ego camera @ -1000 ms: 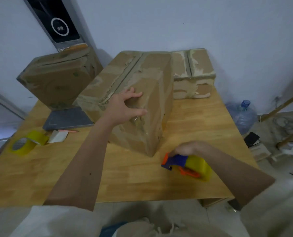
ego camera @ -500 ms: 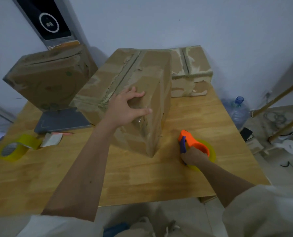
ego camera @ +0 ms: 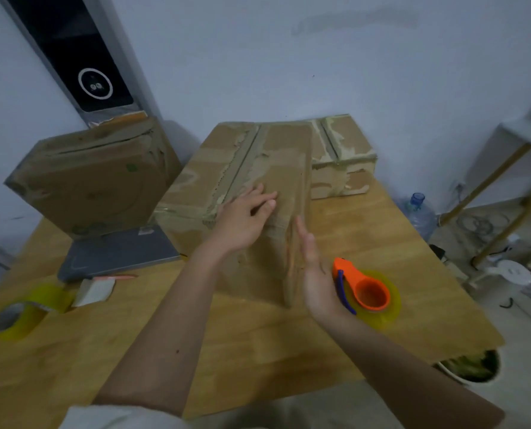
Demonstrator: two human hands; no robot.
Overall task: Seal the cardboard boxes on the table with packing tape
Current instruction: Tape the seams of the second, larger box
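A large cardboard box (ego camera: 242,168) with old tape marks stands in the middle of the wooden table (ego camera: 258,335). My left hand (ego camera: 242,218) rests flat on its top near the front edge, fingers straight. My right hand (ego camera: 315,274) is open, held edge-on beside the box's right front corner, fingers straight. The orange tape dispenser (ego camera: 366,289) with its yellowish roll lies flat on the table just right of that hand, free of it. A second box (ego camera: 93,178) leans at the left; a third, lower box (ego camera: 344,156) sits behind at the right.
A loose yellow tape roll (ego camera: 19,314) lies at the table's left edge. A grey laptop (ego camera: 115,258), a small white pad (ego camera: 95,291) and a pencil lie under the left box. A water bottle (ego camera: 419,212) and a wooden frame stand on the floor at the right.
My right hand let go of the tape dispenser, which now lies on the table, and rose open to the box's right corner. My left hand slid slightly forward on the box top.
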